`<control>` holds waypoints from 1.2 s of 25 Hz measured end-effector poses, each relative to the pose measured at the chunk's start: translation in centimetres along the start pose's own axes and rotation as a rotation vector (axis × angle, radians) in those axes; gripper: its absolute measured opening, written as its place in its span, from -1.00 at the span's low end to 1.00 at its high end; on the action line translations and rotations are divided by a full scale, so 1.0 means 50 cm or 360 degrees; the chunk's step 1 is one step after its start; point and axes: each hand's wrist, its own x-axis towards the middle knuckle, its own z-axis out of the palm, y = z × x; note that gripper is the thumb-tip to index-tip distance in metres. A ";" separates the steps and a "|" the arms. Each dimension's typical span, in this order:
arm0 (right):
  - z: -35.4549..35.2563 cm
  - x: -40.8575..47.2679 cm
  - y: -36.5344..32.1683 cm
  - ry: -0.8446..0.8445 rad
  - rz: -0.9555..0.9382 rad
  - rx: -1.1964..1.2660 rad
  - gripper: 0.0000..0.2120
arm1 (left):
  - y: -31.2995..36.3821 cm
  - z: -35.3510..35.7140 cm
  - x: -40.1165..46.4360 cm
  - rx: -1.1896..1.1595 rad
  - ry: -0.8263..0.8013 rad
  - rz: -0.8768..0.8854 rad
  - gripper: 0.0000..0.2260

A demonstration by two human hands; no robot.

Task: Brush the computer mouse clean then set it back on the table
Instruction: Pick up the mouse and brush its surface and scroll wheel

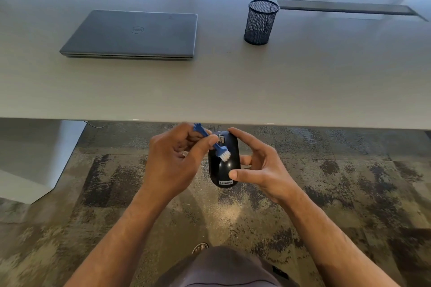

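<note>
Right hand clamps mouse below worktop edge; left hand pinches brush, bristles on mouse top. I judge brushing midway; set-down pending.

Closed grey Dell laptop lies flat on the pale worktop, left of centre, logo facing away. Dark blue mesh pen cup stands upright to its right, well apart from it; contents can't be made out. Long dark cable slot is recessed in the worktop just beside the cup, running right. Glossy far end of the worktop shows blurred reflections. Below the near edge: mottled brown-grey carpet, a white support leg at left, a thin cable just under the edge. Sandalled foot on the carpet at bottom centre.
</note>
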 end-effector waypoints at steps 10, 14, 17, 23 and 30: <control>-0.001 0.004 0.000 0.0019 0.0004 0.0032 -0.16 | 0.012 0.018 -0.004 0.0067 -0.0074 0.0288 -0.91; -0.010 0.001 0.008 0.0020 0.0007 -0.0004 -0.17 | -0.010 0.006 0.011 0.0116 0.0080 0.0158 -0.93; -0.010 -0.003 0.012 0.0017 0.0017 0.0001 -0.15 | -0.012 -0.007 0.022 0.0152 0.0202 0.0094 -0.94; -0.005 0.001 0.012 0.0004 0.0012 0.0020 -0.18 | -0.008 0.010 0.014 -0.0074 0.0074 0.0145 -0.93; -0.008 -0.005 0.011 0.0042 0.0018 0.0033 -0.15 | -0.047 -0.018 0.032 -0.0026 0.0318 -0.0139 -0.95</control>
